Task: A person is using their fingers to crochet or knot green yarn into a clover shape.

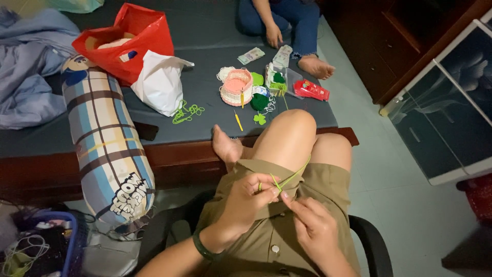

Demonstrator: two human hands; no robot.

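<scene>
Left hand: the left hand (246, 197) is hovering over the lap, fingers curled closed and pinching a thin light-green yarn strand (293, 176) near the fingertips.
Right hand: the right hand (313, 225) is lying just beside the left, index finger and thumb closing on the same strand at its lower end.
Yarn strand: it is running from the pinch point up and to the right across the khaki shorts (318, 184), toward the raised knee; where it ends cannot be told.
Wrist: a dark band (203, 249) is circling the left wrist.
Seat: the person is sitting on a black chair (369, 241), one bare foot (227, 146) resting against the edge of the dark grey mattress (205, 36).
Mattress items: a round pink-and-cream crocheted basket (236, 87), a dark green yarn ball (259, 101), a small green crocheted clover (260, 119) and a yellow crochet hook (238, 121) are lying close together, well apart from the hands.
Loose yarn: a tangle of light-green yarn (187, 112) is lying just beside a white plastic bag (160, 82).
Bags: a red plastic bag (134, 38) is standing behind the white one.
Bolster: a long plaid cylindrical pillow (105, 143) is leaning over the wooden frame edge.
Other person: a second person's hand (273, 36) and bare foot (315, 65) are resting at the far side.
</scene>
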